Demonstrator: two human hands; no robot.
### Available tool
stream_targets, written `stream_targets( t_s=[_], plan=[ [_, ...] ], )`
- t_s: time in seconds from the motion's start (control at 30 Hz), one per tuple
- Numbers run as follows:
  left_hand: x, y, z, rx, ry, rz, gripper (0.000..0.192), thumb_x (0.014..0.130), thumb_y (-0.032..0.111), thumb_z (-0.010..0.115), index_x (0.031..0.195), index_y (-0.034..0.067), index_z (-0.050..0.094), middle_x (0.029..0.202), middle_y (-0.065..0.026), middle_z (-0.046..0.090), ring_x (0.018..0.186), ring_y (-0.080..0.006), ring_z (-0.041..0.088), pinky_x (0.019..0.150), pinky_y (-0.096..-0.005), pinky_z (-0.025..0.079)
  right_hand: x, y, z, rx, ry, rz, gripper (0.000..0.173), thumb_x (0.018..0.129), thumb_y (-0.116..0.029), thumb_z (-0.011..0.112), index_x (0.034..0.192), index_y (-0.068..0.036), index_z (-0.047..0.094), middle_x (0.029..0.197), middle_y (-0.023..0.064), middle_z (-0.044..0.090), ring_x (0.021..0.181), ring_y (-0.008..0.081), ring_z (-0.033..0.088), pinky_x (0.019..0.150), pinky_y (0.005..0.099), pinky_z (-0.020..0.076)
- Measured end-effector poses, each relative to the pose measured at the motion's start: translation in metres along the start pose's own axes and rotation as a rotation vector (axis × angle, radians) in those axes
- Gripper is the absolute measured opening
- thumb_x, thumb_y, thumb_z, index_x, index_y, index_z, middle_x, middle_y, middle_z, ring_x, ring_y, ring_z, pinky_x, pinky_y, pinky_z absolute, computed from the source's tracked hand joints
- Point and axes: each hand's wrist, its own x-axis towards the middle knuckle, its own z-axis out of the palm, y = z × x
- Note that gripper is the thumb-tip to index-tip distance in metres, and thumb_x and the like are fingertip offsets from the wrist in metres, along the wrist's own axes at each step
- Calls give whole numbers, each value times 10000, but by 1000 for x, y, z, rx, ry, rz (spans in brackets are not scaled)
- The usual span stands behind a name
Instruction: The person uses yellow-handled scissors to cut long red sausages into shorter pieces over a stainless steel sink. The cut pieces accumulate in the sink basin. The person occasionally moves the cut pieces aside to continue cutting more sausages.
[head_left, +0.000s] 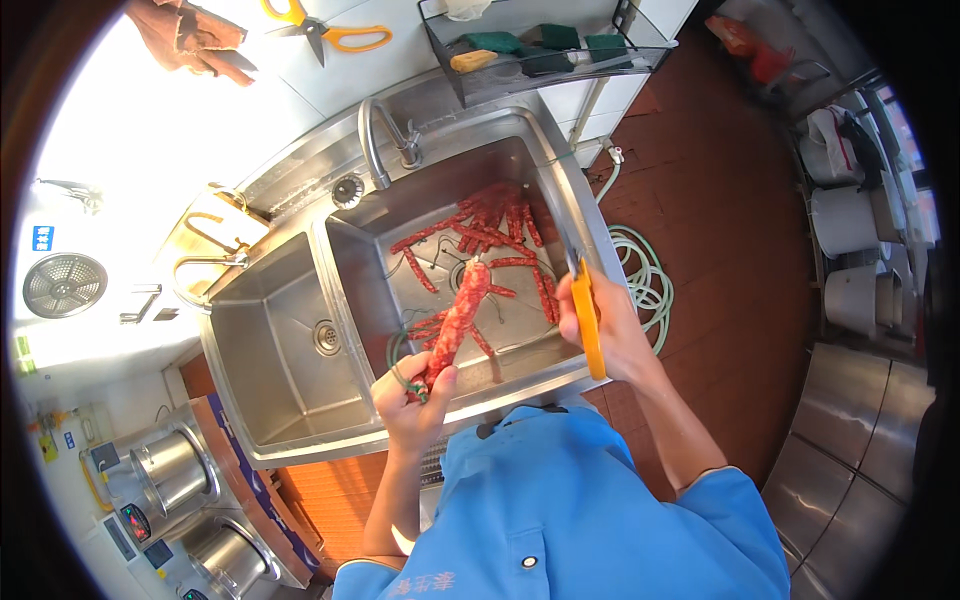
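Observation:
My left hand (411, 401) grips one end of a red-and-white sausage (461, 311), with a green string tied near my thumb. The sausage slants up and away over the large steel sink basin (390, 307). In my right hand (611, 322) is a pair of scissors with orange handles (589, 322); the blades point away from me, and whether they are parted is hard to tell. Below, on the basin floor, lie many more sausages (495, 217), heaped toward the far corner, with loose dark strings among them.
A curved steel faucet (375, 135) stands behind the basin, and a smaller basin (277, 345) adjoins on the left. A mesh rack (555, 67) holds scouring pads. Another pair of orange-handled scissors (326, 34) hangs on the wall. A coiled hose (645, 277) lies on the floor at right.

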Motion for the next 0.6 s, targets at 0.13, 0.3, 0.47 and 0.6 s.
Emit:
stream_targets(
  t_s=[0.13,0.3,0.47,0.6],
  plan=[
    [12,10,-14,348,77,297,241,703,31,808,900,-27,681,633,-67,559,516,-169,507,483,-279,391,-4,-8,-12,-516,-93,107,662,713,-478,820,1080,-28,501,803,136,583,724,334,594,665,399,467],
    [16,18,-18,474,73,422,328,671,38,836,950,-35,681,667,-74,601,530,-192,534,487,-296,414,-3,-15,-16,-643,-120,71,713,668,-572,810,1019,-40,490,811,131,553,741,336,593,649,411,462],
    [15,16,-15,455,42,387,343,671,39,834,967,-32,676,682,-77,616,543,-202,553,500,-298,434,-2,-12,-21,-656,-128,-26,706,666,-568,812,983,-22,495,835,138,571,764,349,599,661,423,467],
    [14,13,-12,426,15,429,287,715,73,810,955,-20,683,633,-66,553,519,-182,490,504,-296,381,-3,-8,-19,-672,-99,-86,695,676,-555,809,972,-9,499,886,152,601,820,366,616,693,437,480]
  ],
)
